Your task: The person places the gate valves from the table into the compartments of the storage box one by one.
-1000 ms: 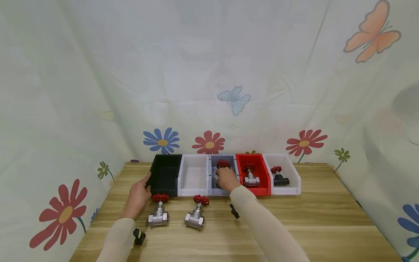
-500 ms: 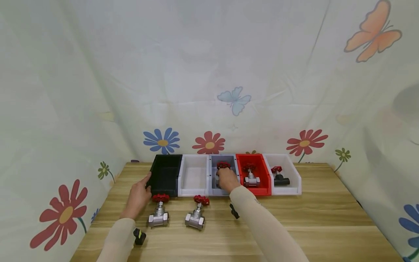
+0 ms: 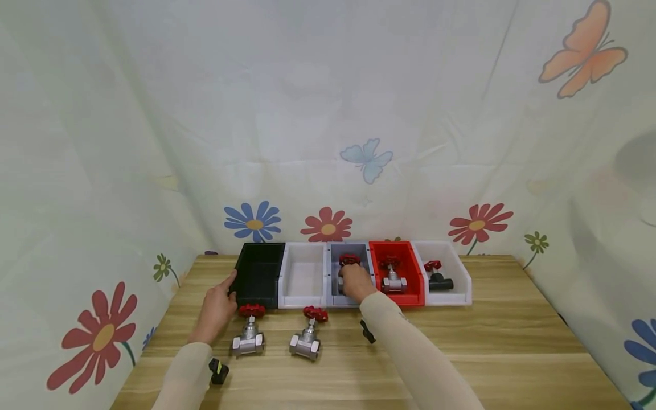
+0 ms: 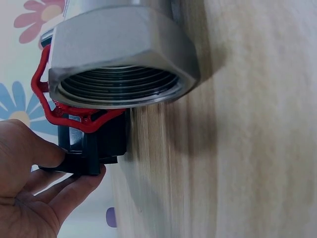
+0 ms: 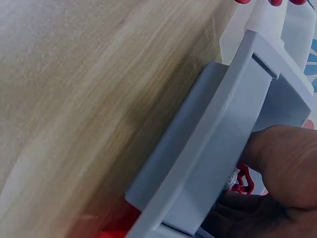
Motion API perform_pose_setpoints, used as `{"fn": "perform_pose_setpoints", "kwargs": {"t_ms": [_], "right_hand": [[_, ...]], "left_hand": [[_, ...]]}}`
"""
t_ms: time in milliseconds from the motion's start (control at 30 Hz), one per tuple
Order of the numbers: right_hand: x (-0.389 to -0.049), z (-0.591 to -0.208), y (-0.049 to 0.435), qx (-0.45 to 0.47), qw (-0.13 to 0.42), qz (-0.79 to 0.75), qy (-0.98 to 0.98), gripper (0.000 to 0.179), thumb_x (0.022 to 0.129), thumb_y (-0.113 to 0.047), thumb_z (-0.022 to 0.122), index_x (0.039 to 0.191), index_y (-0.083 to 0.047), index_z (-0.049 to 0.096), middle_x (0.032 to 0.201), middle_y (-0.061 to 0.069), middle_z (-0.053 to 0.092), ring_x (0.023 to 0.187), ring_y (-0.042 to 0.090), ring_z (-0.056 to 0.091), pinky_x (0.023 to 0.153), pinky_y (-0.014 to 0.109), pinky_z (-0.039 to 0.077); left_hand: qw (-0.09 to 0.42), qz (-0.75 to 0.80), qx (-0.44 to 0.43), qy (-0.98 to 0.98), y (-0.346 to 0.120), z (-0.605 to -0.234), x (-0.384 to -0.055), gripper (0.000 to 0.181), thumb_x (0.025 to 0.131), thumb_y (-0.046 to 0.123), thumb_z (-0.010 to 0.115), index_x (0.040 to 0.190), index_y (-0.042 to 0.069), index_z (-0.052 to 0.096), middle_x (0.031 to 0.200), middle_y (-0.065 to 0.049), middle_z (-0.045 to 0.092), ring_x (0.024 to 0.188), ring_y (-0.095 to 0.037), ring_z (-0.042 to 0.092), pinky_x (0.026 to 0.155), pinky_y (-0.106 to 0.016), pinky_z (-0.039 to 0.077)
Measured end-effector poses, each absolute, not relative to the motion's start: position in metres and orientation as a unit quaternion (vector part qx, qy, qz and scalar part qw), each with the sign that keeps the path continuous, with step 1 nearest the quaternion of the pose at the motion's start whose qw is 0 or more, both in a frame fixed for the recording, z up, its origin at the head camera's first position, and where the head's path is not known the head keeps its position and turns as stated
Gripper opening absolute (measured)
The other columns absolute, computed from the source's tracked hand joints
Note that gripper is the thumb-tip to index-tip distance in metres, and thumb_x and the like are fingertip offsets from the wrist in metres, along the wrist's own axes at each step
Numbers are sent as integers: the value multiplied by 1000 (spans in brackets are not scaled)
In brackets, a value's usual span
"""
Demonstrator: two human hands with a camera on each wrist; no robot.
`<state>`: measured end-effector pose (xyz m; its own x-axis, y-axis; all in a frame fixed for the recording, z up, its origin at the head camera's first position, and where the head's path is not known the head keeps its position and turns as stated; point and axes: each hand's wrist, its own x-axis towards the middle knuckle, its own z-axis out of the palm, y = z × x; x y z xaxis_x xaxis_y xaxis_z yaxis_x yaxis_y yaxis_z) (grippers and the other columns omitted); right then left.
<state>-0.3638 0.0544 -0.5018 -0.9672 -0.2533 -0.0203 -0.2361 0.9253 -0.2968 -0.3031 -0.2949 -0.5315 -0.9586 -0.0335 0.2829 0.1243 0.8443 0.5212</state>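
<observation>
In the head view my left hand (image 3: 215, 307) is at the left side of the black bin (image 3: 260, 276). The left wrist view shows thumb and fingers pinching that bin's wall (image 4: 91, 151). My right hand (image 3: 356, 280) reaches into the grey bin (image 3: 353, 300) and grips a gate valve with a red handwheel (image 3: 349, 258); the hand hides most of its metal body. Part of that wheel (image 5: 242, 179) shows past the thumb in the right wrist view. Two more metal gate valves stand on the table, one (image 3: 248, 341) before the black bin, another (image 3: 304, 344) to its right.
Between black and grey bins sits a white bin (image 3: 303, 279). Right of the grey one, a red bin (image 3: 410, 299) holds a metal valve (image 3: 393, 280); a second white bin (image 3: 463, 285) holds a black-bodied valve (image 3: 439, 281). A patterned curtain (image 3: 307, 114) hangs behind the wooden table (image 3: 487, 353).
</observation>
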Motion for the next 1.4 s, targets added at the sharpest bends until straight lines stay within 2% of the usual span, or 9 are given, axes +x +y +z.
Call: {"fn": "perform_pose_setpoints", "kwargs": {"t_ms": [233,333,533,700,867,1033,1267,1400], "right_hand": [[-364,-494,54,-146,14,-128,981,32,90,-6,64,121,-10,70,119,10,71,104,29,68,91,43,55],[-360,-488,55,-151,13,-121,981,35,90,-8,65,125,-10,68,120,11,70,105,30,67,89,43,56],[-347,-475,58,-146,17,-154,977,43,88,-9,69,131,-9,64,126,9,68,110,27,66,95,44,54],[-340,-464,60,-152,-1,-167,974,46,86,-14,72,131,-9,63,123,9,67,108,25,60,99,43,51],[-333,-450,64,-156,-21,-161,974,46,85,-21,75,128,-11,65,120,10,66,107,25,59,97,43,52],[-327,-442,73,-154,-45,-161,974,49,83,-24,76,130,-16,64,121,8,65,105,25,61,91,44,55],[-320,-433,88,-143,-62,-163,974,50,86,-31,74,133,-21,62,133,7,62,115,26,61,93,47,54],[-316,-428,98,-143,-78,-163,973,48,87,-32,73,133,-21,62,133,7,62,115,27,61,90,47,55]], "left_hand": [[159,-280,-29,-946,-294,-534,-304,58,91,-3,54,147,-2,41,133,-35,53,91,-33,63,81,-51,52],[160,-282,-29,-946,-294,-535,-304,58,91,-4,54,147,-2,41,133,-35,53,90,-33,63,81,-52,53],[159,-282,-23,-946,-294,-534,-304,58,91,-3,54,148,-1,41,134,-34,52,102,-39,64,87,-55,52],[154,-284,-16,-946,-295,-532,-302,58,92,-2,53,148,0,40,137,-34,50,107,-41,63,89,-56,51],[146,-284,-16,-948,-295,-531,-301,58,92,-3,52,149,0,39,138,-34,49,113,-45,60,92,-58,49],[152,-283,-22,-947,-294,-531,-301,58,91,-3,53,148,-2,40,136,-35,50,111,-45,61,90,-58,50],[156,-281,-24,-947,-293,-529,-301,57,91,-3,53,147,-2,41,135,-35,51,109,-46,62,90,-58,49],[158,-279,-26,-947,-292,-529,-301,57,91,-3,53,146,-2,42,134,-35,51,110,-47,61,90,-59,49]]}}
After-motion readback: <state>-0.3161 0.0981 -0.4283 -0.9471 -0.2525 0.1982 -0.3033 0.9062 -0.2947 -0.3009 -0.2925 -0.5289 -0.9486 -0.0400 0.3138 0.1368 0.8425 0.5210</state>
